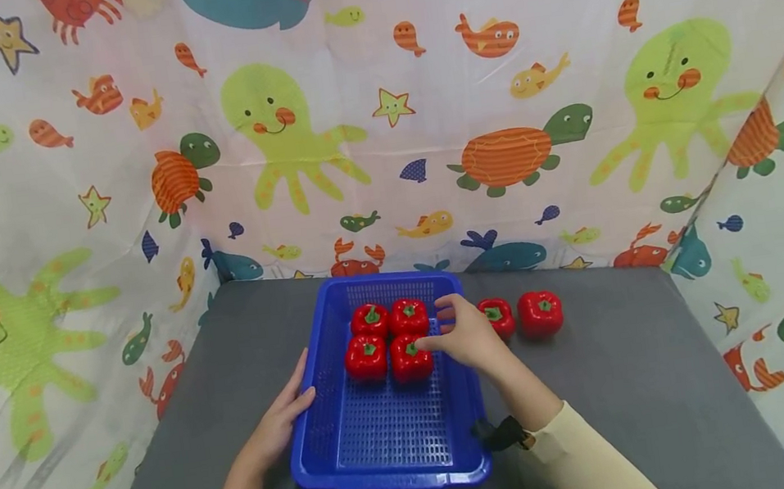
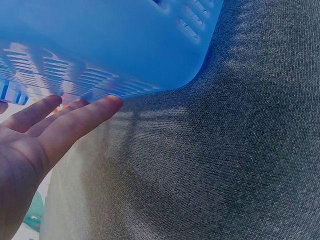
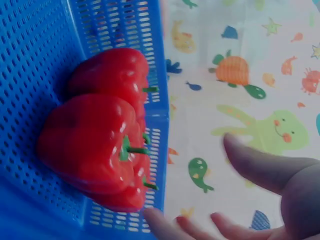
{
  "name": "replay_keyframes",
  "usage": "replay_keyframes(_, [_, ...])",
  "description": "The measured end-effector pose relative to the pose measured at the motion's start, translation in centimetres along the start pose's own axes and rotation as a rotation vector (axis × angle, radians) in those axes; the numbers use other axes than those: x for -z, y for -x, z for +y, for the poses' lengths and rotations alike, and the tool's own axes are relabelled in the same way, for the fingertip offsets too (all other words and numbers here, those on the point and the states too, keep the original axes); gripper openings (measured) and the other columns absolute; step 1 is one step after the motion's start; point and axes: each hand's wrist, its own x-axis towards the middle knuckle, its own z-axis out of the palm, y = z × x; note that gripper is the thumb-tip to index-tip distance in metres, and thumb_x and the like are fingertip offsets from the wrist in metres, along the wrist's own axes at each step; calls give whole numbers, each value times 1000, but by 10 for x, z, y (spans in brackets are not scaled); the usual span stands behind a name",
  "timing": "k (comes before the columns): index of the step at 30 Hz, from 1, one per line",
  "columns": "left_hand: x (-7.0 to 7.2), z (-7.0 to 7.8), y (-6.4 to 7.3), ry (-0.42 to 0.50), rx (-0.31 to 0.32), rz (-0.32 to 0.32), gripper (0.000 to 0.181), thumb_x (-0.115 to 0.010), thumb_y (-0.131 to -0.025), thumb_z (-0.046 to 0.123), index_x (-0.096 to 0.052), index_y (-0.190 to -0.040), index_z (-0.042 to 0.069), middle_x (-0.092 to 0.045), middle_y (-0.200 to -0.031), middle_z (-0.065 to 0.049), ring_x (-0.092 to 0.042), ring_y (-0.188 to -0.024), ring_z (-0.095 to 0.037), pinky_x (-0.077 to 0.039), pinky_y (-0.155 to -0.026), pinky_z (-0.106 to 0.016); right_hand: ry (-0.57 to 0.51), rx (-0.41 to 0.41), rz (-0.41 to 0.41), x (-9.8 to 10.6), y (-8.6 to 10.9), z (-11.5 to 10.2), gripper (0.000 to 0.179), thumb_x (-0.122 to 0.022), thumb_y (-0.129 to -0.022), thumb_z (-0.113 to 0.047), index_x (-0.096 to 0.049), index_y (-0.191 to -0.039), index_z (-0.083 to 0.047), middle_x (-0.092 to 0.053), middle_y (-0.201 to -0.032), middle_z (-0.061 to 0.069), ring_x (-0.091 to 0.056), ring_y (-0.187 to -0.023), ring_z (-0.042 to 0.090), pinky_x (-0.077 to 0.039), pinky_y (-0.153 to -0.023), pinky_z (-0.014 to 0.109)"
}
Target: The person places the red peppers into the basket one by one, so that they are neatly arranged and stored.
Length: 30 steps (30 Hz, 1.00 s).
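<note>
A blue perforated plastic basket [image 1: 395, 434] stands on the dark table with several red bell peppers [image 1: 366, 358] grouped in its far half, green stems up. My left hand [image 1: 274, 425] rests against the basket's left side, its extended fingers [image 2: 80, 117] on the outer wall. Over the right rim reaches my right hand [image 1: 465, 338], thumb and fingers spread, nothing between them. In the head view its thumb tip overlaps the near right pepper [image 1: 410, 360]. From the right wrist, that hand [image 3: 295, 205] appears above the stems, apart from the peppers.
Two more red bell peppers, one partly behind the right hand [image 1: 497, 318] and one fully visible [image 1: 540, 314], sit on the grey table [image 1: 625, 379] right of the basket. A curtain [image 1: 379, 147] printed with sea animals surrounds the table's back and sides.
</note>
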Motion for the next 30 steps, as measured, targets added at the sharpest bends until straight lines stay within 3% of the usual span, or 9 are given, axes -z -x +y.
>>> replay_keyframes(4, [1,-2,-2,18,-2,13,59,-36,-103,30,-4,-151,41,-1,-160,9,-19,-144,-35,-40,-104,-54,-3,92,57,14,6,3,75,-80,-74,-38,-44,-135,-16,-57,-130,10,-58,-117,32,-53,-87,48])
replay_keyframes(10, [-1,-5,-5,78,-7,-13,59,-36,-103,26,-6,-151,43,-5,-160,7,-23,-142,-35,-42,-102,-51,67,229,291,40,15,22,64,-77,-79,-34,-47,-134,-19,-62,-126,7,-59,-116,27,-53,-88,47])
replay_keyframes(16, [-2,-4,-2,44,3,25,58,-37,-103,29,-7,-150,44,-5,-160,10,-21,-143,-32,-39,-105,-51,19,254,402,65,11,50,59,-76,-80,-32,-50,-132,-21,-62,-127,5,-57,-116,27,-49,-95,49])
replay_keyframes(22, [-1,-4,-2,18,6,23,58,-36,-103,30,-6,-150,44,-4,-160,11,-16,-146,-32,-34,-107,-55,42,205,443,89,3,89,70,-78,-78,-33,-44,-139,-27,-48,-141,6,-42,-130,31,-46,-94,58])
replay_keyframes(25, [-1,-5,-3,14,2,15,58,-36,-103,30,-5,-150,44,-3,-160,11,-15,-146,-32,-33,-107,-55,35,167,418,100,-2,109,78,-78,-78,-33,-36,-144,-29,-37,-149,7,-33,-136,34,-45,-94,59])
replay_keyframes(30, [-1,-4,-4,15,-4,12,59,-36,-103,30,-4,-151,42,-3,-160,10,-15,-146,-32,-33,-107,-56,124,105,337,112,-10,130,93,-79,-77,-31,-22,-151,-27,-25,-155,13,-25,-140,40,-36,-98,67])
